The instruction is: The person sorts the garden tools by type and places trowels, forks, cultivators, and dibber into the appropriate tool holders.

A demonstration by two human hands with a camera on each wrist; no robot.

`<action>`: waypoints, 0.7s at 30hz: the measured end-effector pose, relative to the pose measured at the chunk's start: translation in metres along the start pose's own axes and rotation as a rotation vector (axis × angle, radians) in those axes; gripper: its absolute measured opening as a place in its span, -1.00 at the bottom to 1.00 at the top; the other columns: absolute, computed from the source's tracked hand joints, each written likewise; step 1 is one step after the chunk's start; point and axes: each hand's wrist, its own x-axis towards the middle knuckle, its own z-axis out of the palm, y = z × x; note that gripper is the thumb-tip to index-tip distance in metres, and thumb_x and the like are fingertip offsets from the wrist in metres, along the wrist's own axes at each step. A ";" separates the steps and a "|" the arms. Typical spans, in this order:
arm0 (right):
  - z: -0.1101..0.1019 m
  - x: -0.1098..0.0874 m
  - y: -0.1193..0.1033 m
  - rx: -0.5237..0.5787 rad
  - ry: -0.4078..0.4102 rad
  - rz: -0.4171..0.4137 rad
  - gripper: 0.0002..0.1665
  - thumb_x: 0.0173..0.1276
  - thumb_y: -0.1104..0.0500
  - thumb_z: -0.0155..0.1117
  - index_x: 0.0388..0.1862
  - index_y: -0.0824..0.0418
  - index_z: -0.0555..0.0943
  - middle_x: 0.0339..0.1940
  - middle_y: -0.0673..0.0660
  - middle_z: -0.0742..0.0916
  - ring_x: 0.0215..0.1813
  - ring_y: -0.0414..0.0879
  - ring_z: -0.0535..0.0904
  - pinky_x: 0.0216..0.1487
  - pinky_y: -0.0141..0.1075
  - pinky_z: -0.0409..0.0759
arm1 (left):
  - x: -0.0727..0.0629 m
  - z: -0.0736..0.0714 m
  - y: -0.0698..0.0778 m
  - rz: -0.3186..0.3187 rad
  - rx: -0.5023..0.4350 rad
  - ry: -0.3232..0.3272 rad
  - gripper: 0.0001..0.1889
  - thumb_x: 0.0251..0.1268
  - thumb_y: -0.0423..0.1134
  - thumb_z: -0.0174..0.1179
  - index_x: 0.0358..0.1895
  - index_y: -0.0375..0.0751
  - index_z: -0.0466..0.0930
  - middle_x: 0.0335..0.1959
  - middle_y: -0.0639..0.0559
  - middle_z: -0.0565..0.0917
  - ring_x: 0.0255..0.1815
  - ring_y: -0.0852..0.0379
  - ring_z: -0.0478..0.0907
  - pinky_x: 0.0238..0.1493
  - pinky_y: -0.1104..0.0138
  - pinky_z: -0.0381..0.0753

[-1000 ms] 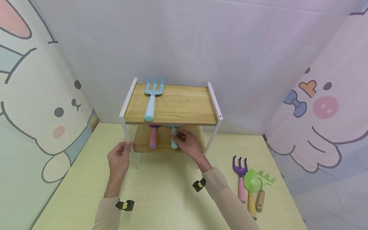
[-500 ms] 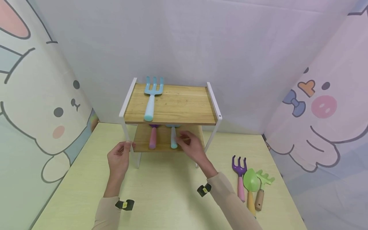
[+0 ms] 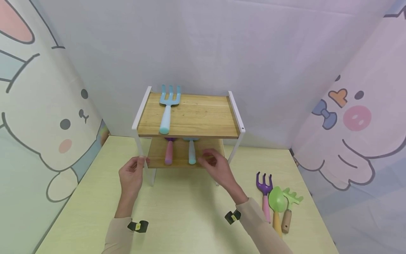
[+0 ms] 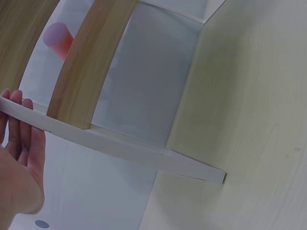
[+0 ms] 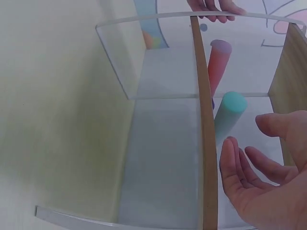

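Note:
A two-tier wooden shelf with a white metal frame stands on the table. My left hand grips its front left leg, fingers curled behind the bar. On the lower board lie a purple hand fork with a pink handle and, to its right, a light blue hand fork; the upper board hides most of their tines. My right hand is just right of the blue handle, holding nothing. In the right wrist view its relaxed fingers stand apart from the turquoise handle end.
Another light blue hand fork lies on the left of the upper board. On the table's right side are a purple fork, a green trowel and a green rake. Cartoon-printed curtains surround the table.
My right hand has let go of the blue fork's handle and moved off to the right. The fork stays on the lower board. My left hand stays on the leg.

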 end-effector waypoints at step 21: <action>-0.015 -0.037 0.015 0.053 -0.001 -0.171 -0.62 0.44 0.26 0.40 0.18 0.33 0.60 0.08 0.22 0.72 -0.05 0.00 0.70 -0.03 -0.23 0.69 | 0.000 0.001 0.001 -0.007 0.001 0.001 -0.71 0.57 -0.34 0.15 -0.19 -0.62 0.63 -0.35 0.04 0.80 -0.26 0.32 0.73 -0.04 0.47 0.61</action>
